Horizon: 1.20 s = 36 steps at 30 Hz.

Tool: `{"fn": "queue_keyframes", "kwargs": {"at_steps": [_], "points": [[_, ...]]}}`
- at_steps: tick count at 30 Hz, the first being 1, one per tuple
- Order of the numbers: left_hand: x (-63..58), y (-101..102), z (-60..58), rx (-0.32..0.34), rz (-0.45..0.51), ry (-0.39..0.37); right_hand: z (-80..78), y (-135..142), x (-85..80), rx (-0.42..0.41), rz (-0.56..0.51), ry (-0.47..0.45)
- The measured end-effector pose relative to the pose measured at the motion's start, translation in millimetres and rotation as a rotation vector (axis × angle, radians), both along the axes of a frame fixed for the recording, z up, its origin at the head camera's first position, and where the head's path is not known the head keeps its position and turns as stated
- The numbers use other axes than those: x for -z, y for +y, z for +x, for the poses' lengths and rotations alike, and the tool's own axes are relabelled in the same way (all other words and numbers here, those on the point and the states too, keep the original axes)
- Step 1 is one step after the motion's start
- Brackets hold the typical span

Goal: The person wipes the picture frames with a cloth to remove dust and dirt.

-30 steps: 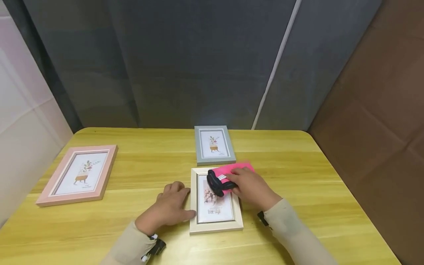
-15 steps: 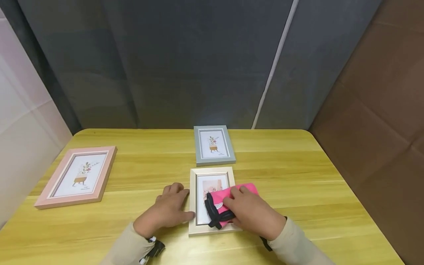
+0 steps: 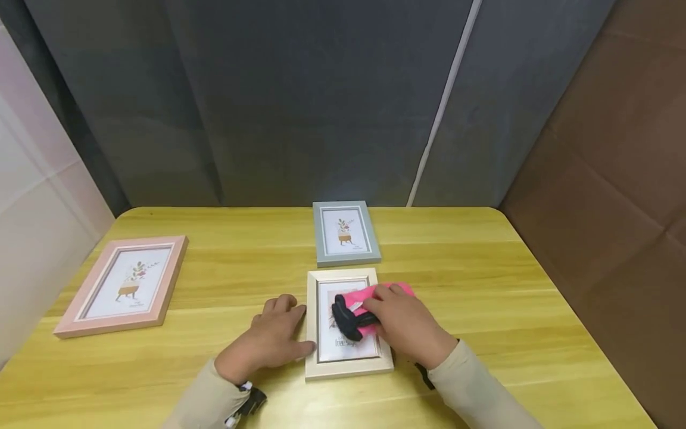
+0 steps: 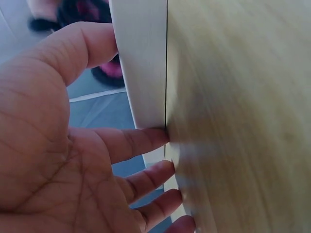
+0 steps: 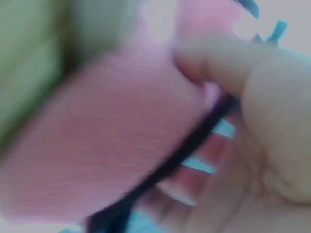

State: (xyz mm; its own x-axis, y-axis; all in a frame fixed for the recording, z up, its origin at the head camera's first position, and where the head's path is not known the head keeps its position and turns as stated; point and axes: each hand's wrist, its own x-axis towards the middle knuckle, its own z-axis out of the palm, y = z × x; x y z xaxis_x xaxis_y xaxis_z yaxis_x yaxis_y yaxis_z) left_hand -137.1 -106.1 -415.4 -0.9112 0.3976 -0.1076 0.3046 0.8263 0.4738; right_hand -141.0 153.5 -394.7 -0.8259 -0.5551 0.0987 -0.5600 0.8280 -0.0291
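A cream picture frame (image 3: 348, 370) lies flat in front of the person, with a print and the words "free style" behind its pane. The left hand (image 3: 268, 342) rests at the frame's left side. In the left wrist view, its thumb and fingertips touch the frame's edge (image 4: 143, 73), fingers spread. The right hand (image 3: 412, 326) grips a folded pink cloth with black edging (image 3: 354, 325) over the pane, covering part of the print. Blurred in the right wrist view, the pink cloth (image 5: 107, 141) sits between thumb and fingers.
Behind the cream frame lies a grey-blue picture frame (image 3: 348, 260), close to its top edge. A pink picture frame (image 3: 171, 286) lies at the left of the wooden table (image 3: 482, 286). A dark grey curtain (image 3: 321, 101) hangs behind; a brown sheet (image 3: 616, 149) borders the right.
The right hand with the cloth moved down over the pane toward the frame's lower part, then back up to its middle. The left hand has stayed at the frame's edge.
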Motion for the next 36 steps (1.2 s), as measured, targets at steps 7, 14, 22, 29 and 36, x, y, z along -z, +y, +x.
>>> {"fn": "queue_keyframes", "kwargs": {"at_steps": [7,14,22,29,36], "points": [[-0.9,-1.2,-0.3,0.007,-0.001,-0.001,-25.3,12.1,17.1,0.053,-0.174,-0.008],[-1.5,-0.7,-0.6,-0.01,0.004,-0.009,-30.5,18.8,20.8,0.018,-0.166,-0.067],[-0.8,-0.2,0.0,-0.011,0.022,-0.004,-24.3,20.2,9.5,-0.003,-0.118,-0.131],[-2.5,0.5,1.2,-0.013,0.03,-0.006,-8.8,18.6,-2.2,-0.056,-0.085,-0.275],[-1.4,0.2,0.5,-0.014,0.027,-0.011,2.8,15.5,-10.4,-0.106,-0.042,-0.287]]}}
